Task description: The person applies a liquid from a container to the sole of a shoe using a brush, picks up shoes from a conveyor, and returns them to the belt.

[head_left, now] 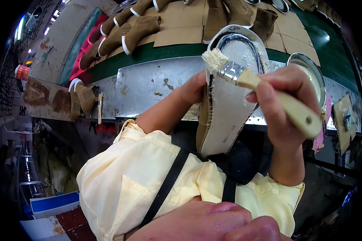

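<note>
My left hand (193, 86) grips the side of a brown boot (203, 120), tilted with its sole side toward me. The boot's underside (229, 108) is pale woven cloth with stitching round the edge; a white band curves around the toe, and wet-looking white paste lies inside it. In my right hand (287, 100) is a flat paintbrush (297, 114) with a wooden handle and metal ferrule. Thick cream paste coats its bristles, which are at the left edge of the boot's toe end. Right of the boot stands a metal bowl (324, 82) of creamy white paste.
Several brown boots (140, 32) with white edges lie on cardboard (177, 34) over a green surface. Another pair (84, 96) and a second brush (100, 108) sit at the metal bench's (145, 84) left end. Cardboard (344, 124) hangs at the right edge.
</note>
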The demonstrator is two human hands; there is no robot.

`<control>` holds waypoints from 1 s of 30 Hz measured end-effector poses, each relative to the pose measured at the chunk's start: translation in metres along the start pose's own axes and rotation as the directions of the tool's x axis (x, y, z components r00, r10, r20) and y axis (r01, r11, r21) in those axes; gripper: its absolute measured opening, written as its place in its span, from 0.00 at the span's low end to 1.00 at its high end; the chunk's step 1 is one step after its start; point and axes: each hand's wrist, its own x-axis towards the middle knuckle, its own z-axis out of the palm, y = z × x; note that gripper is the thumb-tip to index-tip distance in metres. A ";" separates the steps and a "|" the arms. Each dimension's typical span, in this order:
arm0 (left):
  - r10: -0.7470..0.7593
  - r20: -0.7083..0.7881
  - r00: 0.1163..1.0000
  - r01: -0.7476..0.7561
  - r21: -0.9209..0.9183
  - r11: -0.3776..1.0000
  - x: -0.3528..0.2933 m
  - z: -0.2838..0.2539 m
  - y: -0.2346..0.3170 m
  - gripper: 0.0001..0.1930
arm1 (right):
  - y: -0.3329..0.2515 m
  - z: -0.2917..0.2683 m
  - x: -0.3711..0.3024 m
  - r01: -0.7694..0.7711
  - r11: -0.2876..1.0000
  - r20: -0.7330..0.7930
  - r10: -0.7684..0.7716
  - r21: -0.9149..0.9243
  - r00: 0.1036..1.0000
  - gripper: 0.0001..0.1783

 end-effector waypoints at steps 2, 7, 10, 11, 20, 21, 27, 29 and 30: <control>0.053 0.023 0.998 -0.052 -0.052 0.997 -0.002 -0.010 -0.008 0.31 | 0.005 0.000 -0.013 0.155 0.981 0.071 -0.147 -0.117 0.987 0.05; 0.053 -0.018 0.998 -0.055 -0.101 0.993 -0.006 -0.020 -0.016 0.23 | -0.007 0.006 -0.027 0.240 0.938 0.112 -0.218 -0.250 0.969 0.09; 0.033 -0.085 0.996 -0.036 -0.034 0.999 -0.004 -0.023 -0.022 0.24 | -0.005 0.008 -0.036 0.243 0.943 0.086 -0.229 -0.227 0.970 0.12; -0.021 -0.172 0.985 0.027 0.036 0.999 -0.001 -0.027 -0.025 0.25 | -0.006 0.008 -0.038 0.251 0.941 0.097 -0.234 -0.227 0.967 0.13; -0.028 -0.024 0.999 0.026 -0.104 0.994 -0.001 -0.009 -0.008 0.34 | -0.011 -0.009 -0.037 0.222 0.937 0.104 -0.201 -0.269 0.974 0.08; -0.025 -0.019 1.000 0.024 -0.077 0.997 0.000 -0.007 -0.008 0.35 | -0.010 -0.010 -0.033 0.248 0.926 0.128 -0.219 -0.285 0.967 0.08; -0.007 0.047 0.999 0.007 -0.014 1.000 0.007 0.004 -0.003 0.41 | -0.013 0.000 -0.008 0.325 0.860 0.099 -0.312 -0.392 0.945 0.11; 0.007 0.047 0.999 -0.007 0.010 1.000 0.008 0.009 0.000 0.44 | -0.008 0.003 0.002 0.370 0.827 0.094 -0.365 -0.423 0.926 0.12; -0.001 0.029 1.000 0.000 0.023 1.000 0.008 0.010 0.001 0.45 | -0.007 0.005 0.007 0.388 0.810 0.090 -0.391 -0.439 0.916 0.12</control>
